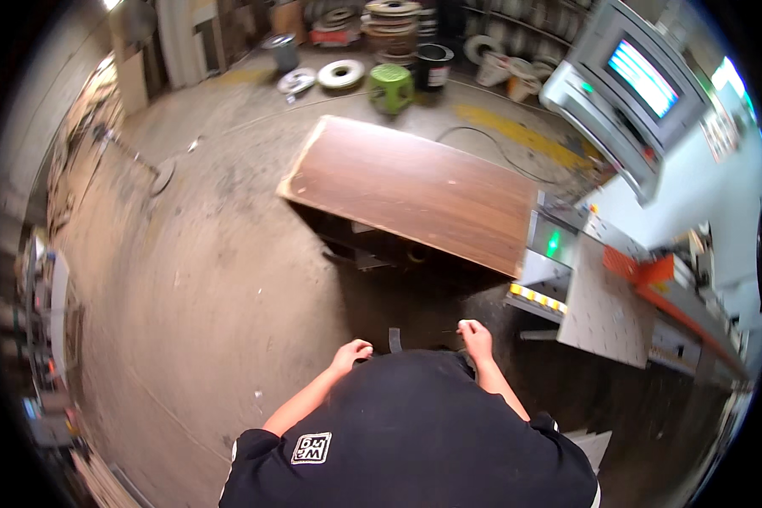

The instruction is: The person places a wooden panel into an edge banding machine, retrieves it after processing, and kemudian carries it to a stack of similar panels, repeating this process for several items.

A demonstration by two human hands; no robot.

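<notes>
At about seven o'clock from the picture's centre, the left hand (pixel 351 353) sits curled into a loose fist at the upper edge of the person's black shirt (pixel 415 432), and whether it grips anything cannot be told. Just right of it, near six o'clock, a short dark strap-like piece (pixel 394 339) shows between the two hands. The right hand (pixel 476 337) lies at about five o'clock, fingers bent down against the shirt's edge, and its grip cannot be told either. Nearest to both hands, toward twelve o'clock from them and well apart, a large flat rectangular panel (pixel 415 190) of dark brown wood grain with a smooth, matte face rests on a low dark support; its long axis runs from ten o'clock to four o'clock, the far end pointing at the green plastic stool (pixel 391 87) and the near end meeting a grey and white machine (pixel 567 271). The concrete floor (pixel 203 254) around it is dusty and scuffed. At two o'clock a grey console with a lit screen (pixel 643 78) tilts over the machine, and an orange part (pixel 652 275) sits on the perforated metal table.
</notes>
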